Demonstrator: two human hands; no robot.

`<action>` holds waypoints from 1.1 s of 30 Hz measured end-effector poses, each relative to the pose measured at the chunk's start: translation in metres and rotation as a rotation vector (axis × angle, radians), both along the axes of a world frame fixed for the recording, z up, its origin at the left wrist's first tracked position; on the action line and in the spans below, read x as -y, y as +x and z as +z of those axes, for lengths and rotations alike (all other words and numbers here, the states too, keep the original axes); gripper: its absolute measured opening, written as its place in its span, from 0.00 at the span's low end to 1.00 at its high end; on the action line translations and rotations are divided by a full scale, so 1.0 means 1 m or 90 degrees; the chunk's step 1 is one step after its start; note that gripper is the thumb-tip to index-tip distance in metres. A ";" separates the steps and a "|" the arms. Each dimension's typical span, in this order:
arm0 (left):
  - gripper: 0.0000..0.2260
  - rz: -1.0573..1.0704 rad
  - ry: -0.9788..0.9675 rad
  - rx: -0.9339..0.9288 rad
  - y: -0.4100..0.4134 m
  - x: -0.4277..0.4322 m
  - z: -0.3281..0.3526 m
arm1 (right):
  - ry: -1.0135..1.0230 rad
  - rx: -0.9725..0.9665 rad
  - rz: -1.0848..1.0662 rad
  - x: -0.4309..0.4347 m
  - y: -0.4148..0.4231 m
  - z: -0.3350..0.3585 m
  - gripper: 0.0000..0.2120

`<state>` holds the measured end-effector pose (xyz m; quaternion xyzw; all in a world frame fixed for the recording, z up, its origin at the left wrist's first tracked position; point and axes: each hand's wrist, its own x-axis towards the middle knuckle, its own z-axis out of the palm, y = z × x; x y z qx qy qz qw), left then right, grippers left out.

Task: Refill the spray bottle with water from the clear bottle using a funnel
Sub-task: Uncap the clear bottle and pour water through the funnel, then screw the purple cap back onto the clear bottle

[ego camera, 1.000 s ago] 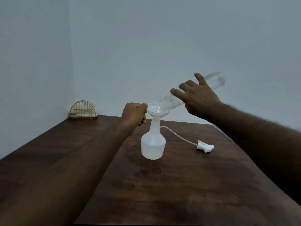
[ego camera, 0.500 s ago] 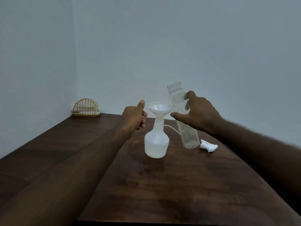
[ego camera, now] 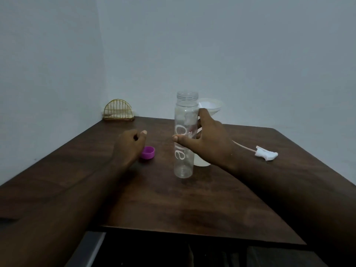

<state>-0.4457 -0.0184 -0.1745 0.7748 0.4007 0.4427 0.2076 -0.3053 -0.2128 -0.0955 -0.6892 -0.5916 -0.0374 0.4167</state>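
The clear bottle [ego camera: 184,151] is stood upright, uncapped, mid-tabletop, and it's gripped by the right hand [ego camera: 210,139], thumb in front. The spray bottle [ego camera: 201,161] and funnel [ego camera: 212,107] are mostly hidden right behind it. The left hand [ego camera: 129,145] is kept loosely curled, nothing held, beside the purple cap [ego camera: 148,152]. The sprayer head [ego camera: 266,154] is seen near the right edge.

Clear bottle [ego camera: 184,151] upright, uncapped, seemingly empty; funnel [ego camera: 211,106] atop spray bottle [ego camera: 201,160].

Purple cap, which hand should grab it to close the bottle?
Left, probably. The left hand hovers right beside the purple cap, loosely curled and holding nothing. The right hand is wrapped round the upright clear bottle, so it can hold that steady.
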 end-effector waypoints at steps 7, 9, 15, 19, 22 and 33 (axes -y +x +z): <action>0.14 -0.013 -0.064 -0.031 -0.007 -0.023 -0.029 | 0.029 -0.033 0.007 -0.047 -0.016 -0.027 0.27; 0.20 -0.035 -0.028 -0.090 -0.005 -0.024 -0.028 | 0.039 -0.053 0.011 -0.058 -0.016 -0.031 0.28; 0.33 -0.096 0.004 -0.335 0.008 -0.034 -0.024 | 0.078 -0.061 0.006 -0.071 -0.021 -0.044 0.30; 0.23 -0.066 0.038 -0.408 0.013 -0.040 -0.026 | 0.096 -0.074 0.008 -0.072 -0.023 -0.050 0.30; 0.18 -0.076 0.016 -0.320 0.008 -0.039 -0.027 | 0.074 -0.073 0.013 -0.069 -0.025 -0.050 0.28; 0.15 -0.006 -0.037 0.114 0.001 -0.011 0.006 | 0.196 -0.029 -0.078 -0.045 -0.022 -0.030 0.22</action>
